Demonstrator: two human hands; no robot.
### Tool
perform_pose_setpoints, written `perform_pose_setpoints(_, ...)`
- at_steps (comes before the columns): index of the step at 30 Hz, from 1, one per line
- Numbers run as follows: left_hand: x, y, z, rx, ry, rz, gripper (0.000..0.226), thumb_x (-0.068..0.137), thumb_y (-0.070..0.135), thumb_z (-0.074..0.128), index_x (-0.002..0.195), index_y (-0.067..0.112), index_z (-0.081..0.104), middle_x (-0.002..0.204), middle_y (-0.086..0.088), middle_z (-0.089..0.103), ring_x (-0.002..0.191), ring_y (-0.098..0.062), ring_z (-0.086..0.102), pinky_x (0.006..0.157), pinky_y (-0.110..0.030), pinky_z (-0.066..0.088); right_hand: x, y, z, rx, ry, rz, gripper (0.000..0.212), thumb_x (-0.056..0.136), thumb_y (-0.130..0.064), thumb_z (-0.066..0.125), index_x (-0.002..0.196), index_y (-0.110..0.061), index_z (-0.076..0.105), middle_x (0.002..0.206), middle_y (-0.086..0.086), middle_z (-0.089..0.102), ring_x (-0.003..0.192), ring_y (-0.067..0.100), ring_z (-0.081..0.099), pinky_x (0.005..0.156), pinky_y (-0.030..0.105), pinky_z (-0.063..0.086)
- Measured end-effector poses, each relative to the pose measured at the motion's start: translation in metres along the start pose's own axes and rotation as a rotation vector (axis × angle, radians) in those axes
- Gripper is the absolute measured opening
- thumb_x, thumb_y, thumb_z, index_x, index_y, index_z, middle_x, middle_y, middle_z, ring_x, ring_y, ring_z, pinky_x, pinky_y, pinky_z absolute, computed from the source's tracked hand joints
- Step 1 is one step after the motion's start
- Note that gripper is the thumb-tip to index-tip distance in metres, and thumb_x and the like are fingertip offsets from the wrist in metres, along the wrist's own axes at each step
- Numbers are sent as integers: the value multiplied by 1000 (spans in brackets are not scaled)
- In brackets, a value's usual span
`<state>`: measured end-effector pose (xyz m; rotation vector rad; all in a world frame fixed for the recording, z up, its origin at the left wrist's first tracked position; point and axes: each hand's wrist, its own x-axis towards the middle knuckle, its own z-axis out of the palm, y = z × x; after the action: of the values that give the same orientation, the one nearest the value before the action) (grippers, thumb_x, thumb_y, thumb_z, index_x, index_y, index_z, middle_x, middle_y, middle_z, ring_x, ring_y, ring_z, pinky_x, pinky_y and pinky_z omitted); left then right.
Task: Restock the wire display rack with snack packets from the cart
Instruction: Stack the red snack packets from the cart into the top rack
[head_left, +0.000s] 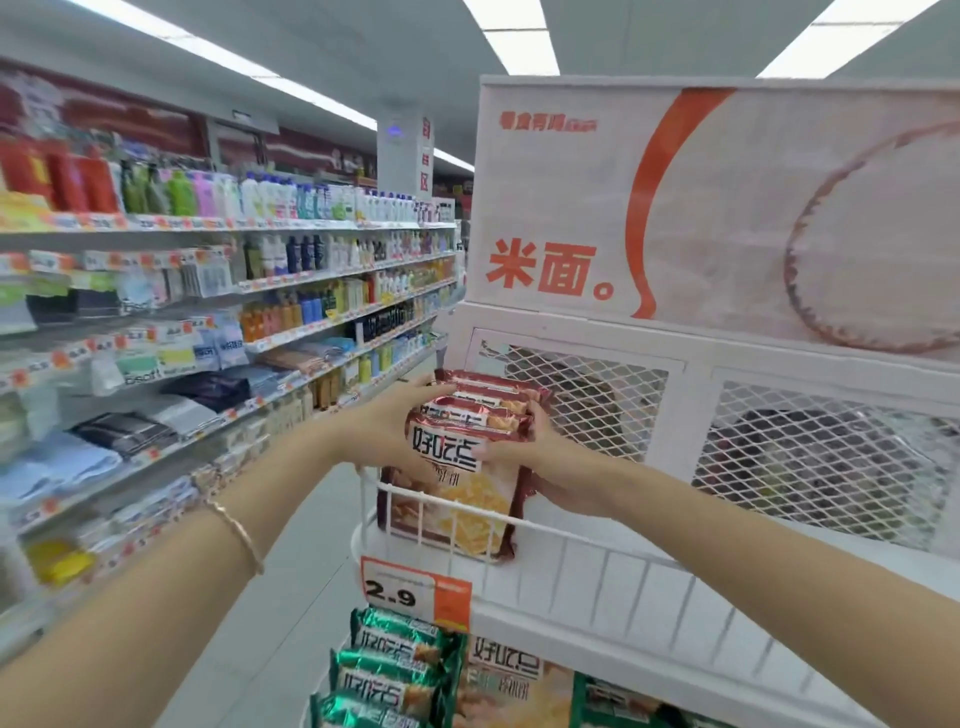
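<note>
A stack of several red-brown snack packets (457, 467) stands upright at the left end of the white wire display rack's upper basket (597, 561). My left hand (384, 426) presses against the stack's left side and top. My right hand (540, 457) grips its right side, thumb across the front packet. The lower parts of the packets sit behind the basket's front rail. The tier below holds green snack packets (389, 670) and a tan packet (509, 686). No cart is in view.
A price tag reading 2.9 (410, 597) hangs on the basket's front. Behind the rack rises a white mesh panel (810, 457) under a large sign (727, 208). Long store shelves (208, 312) with bottles and cloths line the left of the aisle.
</note>
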<state>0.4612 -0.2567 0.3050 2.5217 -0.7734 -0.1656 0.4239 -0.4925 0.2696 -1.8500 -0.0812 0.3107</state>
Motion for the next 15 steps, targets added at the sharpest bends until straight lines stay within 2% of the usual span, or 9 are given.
perform_pose_setpoints(2, 2, -3, 1, 1, 0, 0, 114, 66, 40, 90, 152, 51, 15, 162, 23, -7, 151, -14, 9, 120, -42, 22, -2, -6, -1, 144, -50, -15, 147, 52, -28, 99, 155, -42, -5, 144, 4, 55, 124, 25, 60, 115, 49, 38)
perform_pose_setpoints(4, 0, -4, 0, -19, -2, 11, 116, 66, 37, 90, 151, 54, 14, 161, 22, -13, 151, -13, 7, 119, -43, 26, -17, -15, -3, 20, 6, -106, 137, 63, -36, 94, 156, -40, -7, 151, 1, 47, 131, 21, 54, 116, 45, 35)
perform_pose_setpoints(5, -1, -3, 0, -33, 0, 30, 118, 66, 35, 90, 151, 55, 12, 161, 22, -16, 151, -13, 6, 118, -42, 28, -26, -16, -3, -193, 95, -187, 133, 67, -46, 90, 155, -41, -10, 159, -1, 34, 140, 20, 43, 118, 44, 30)
perform_pose_setpoints(6, -2, -1, -1, 2, 7, 52, 119, 67, 36, 90, 151, 55, 8, 160, 21, -20, 151, -12, 4, 118, -43, 28, -34, -16, -3, -491, 176, -292, 128, 71, -57, 82, 154, -42, -14, 166, -4, 14, 150, 19, 23, 123, 45, 18)
perform_pose_setpoints(8, -2, 4, 0, 282, 25, 81, 123, 67, 52, 85, 153, 51, -4, 160, 13, -28, 151, -14, -11, 123, -47, 12, -44, -14, 2, -1185, 226, -521, 107, 83, -69, 59, 154, -43, -16, 165, -8, -19, 153, 16, -14, 123, 44, -7)
perform_pose_setpoints(9, -1, 7, 1, 460, 33, 85, 125, 67, 62, 79, 152, 49, -11, 159, 9, -31, 150, -16, -20, 123, -50, 1, -44, -12, 3, -1432, 199, -594, 97, 86, -74, 44, 153, -43, -18, 164, -6, -24, 151, 17, -21, 122, 47, -12)
perform_pose_setpoints(11, 2, 9, 4, 691, 40, 87, 127, 68, 73, 70, 151, 43, -21, 157, 6, -34, 147, -18, -26, 122, -51, -7, -37, -7, 0, -1647, 115, -583, 89, 83, -79, 18, 151, -42, -25, 165, 0, -20, 152, 22, -18, 124, 50, -8)
perform_pose_setpoints(12, 4, 9, 5, 745, 32, 94, 127, 68, 75, 67, 152, 40, -22, 158, 7, -32, 148, -17, -25, 122, -51, -7, -31, -5, -4, -1672, 86, -547, 88, 83, -80, 15, 149, -41, -28, 166, 3, -17, 153, 24, -16, 124, 48, -7)
perform_pose_setpoints(15, 4, 13, 4, 794, -10, 119, 125, 70, 71, 68, 155, 33, -15, 163, 7, -18, 151, -14, -13, 124, -44, 2, -26, -6, -6, -1676, 62, -526, 89, 89, -75, 30, 149, -39, -26, 166, 5, -14, 153, 23, -14, 121, 37, -14)
